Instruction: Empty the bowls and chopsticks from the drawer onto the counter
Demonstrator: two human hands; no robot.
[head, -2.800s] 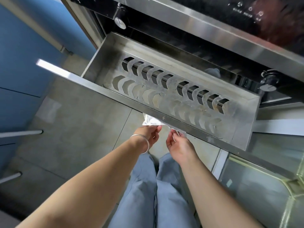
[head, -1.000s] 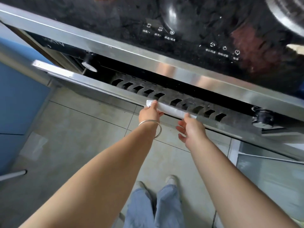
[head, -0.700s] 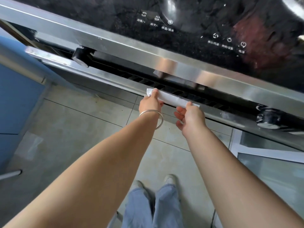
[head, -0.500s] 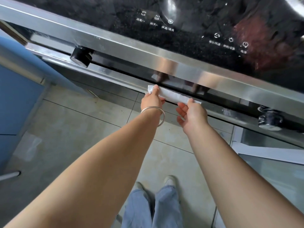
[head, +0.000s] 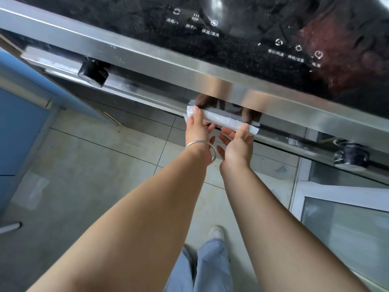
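Grey floor tiles (head: 88,169) fill the lower part of the head view, with a blue cabinet (head: 19,127) at nine o'clock and a glass-panelled door (head: 341,224) at four o'clock. Across the top runs a black glass counter (head: 242,34) with white touch symbols, edged by a brushed steel band (head: 147,60). Just under that band lies the drawer (head: 134,86), its steel front pushed in nearly flush beneath the counter edge, so nothing of its inside shows; bowls and chopsticks are out of sight. Two black knobs sit on the front, one (head: 93,73) at ten o'clock and one (head: 350,155) at three o'clock.

At the centre a folded white cloth (head: 221,119) lies along the drawer's front edge. The left hand (head: 196,129), a silver bangle (head: 202,148) on its wrist, has its grip clenched on the cloth's left end, thumb on top and fingers curled below. The right hand (head: 237,144) grasps the cloth's right end, thumb pressed on top and fingers spread underneath. Both hands touch the drawer front through the cloth and are mirrored in the steel band above. At six o'clock, light blue trousers (head: 208,268) and a white shoe (head: 216,231) stand on the tiles.
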